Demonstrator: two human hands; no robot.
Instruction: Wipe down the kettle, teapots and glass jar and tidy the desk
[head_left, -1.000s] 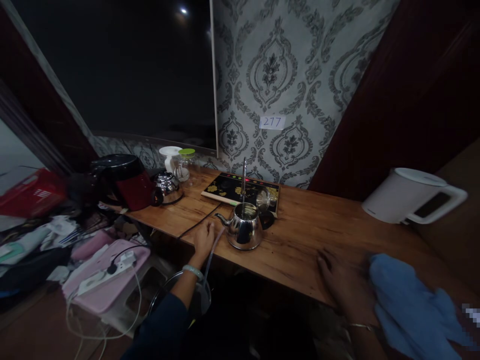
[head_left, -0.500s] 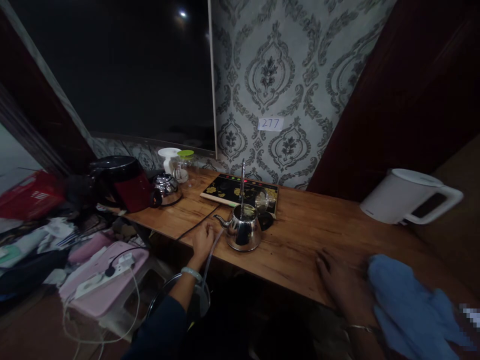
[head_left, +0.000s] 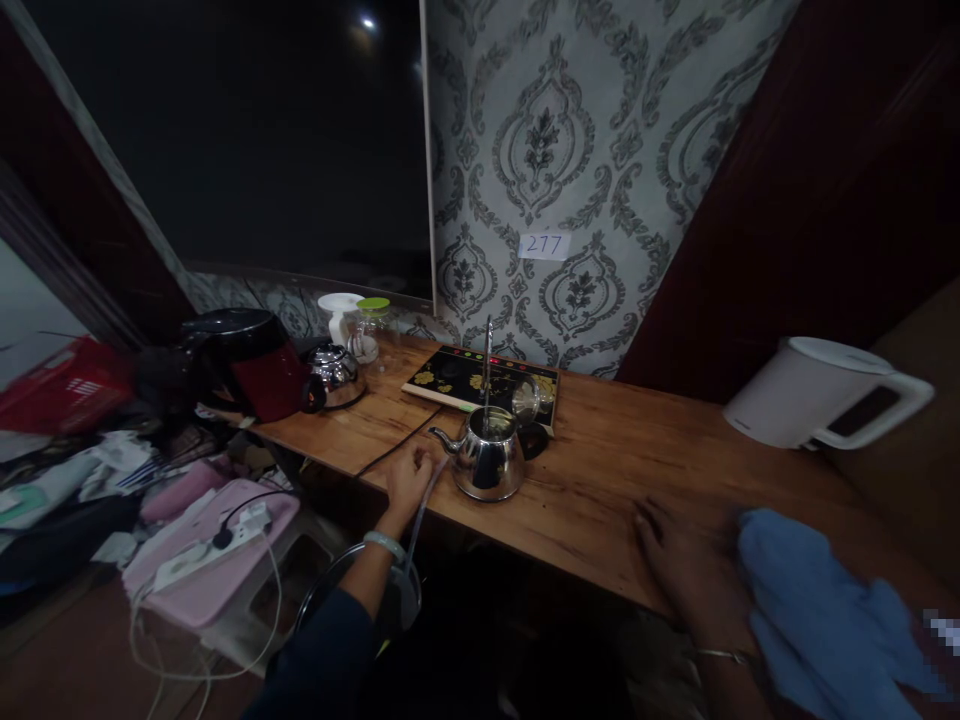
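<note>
A shiny steel kettle (head_left: 487,468) with its glass-topped lid (head_left: 528,400) tipped back stands near the table's front edge. Above its open mouth rises a slim upright spout (head_left: 489,360), its lower end in line with the opening. My left hand (head_left: 407,482) rests on the table edge left of the kettle, fingers curled in, holding nothing that I can see. Beside it a clear hose (head_left: 424,508) runs down past the edge. My right hand (head_left: 686,568) lies flat on the wood, dim and slightly blurred, fingers stretched out, next to a blue cloth (head_left: 817,600).
Behind the kettle is a black floral hot plate (head_left: 459,380) with lit indicators. A second steel kettle (head_left: 337,375), a glass jar (head_left: 377,335) and a red-and-black appliance (head_left: 262,365) stand left. A white electric kettle (head_left: 810,395) stands right. A power strip (head_left: 187,562) sits on a pink stool (head_left: 161,600).
The view has shifted very slightly. Both hands and the kettle stay where they were.
</note>
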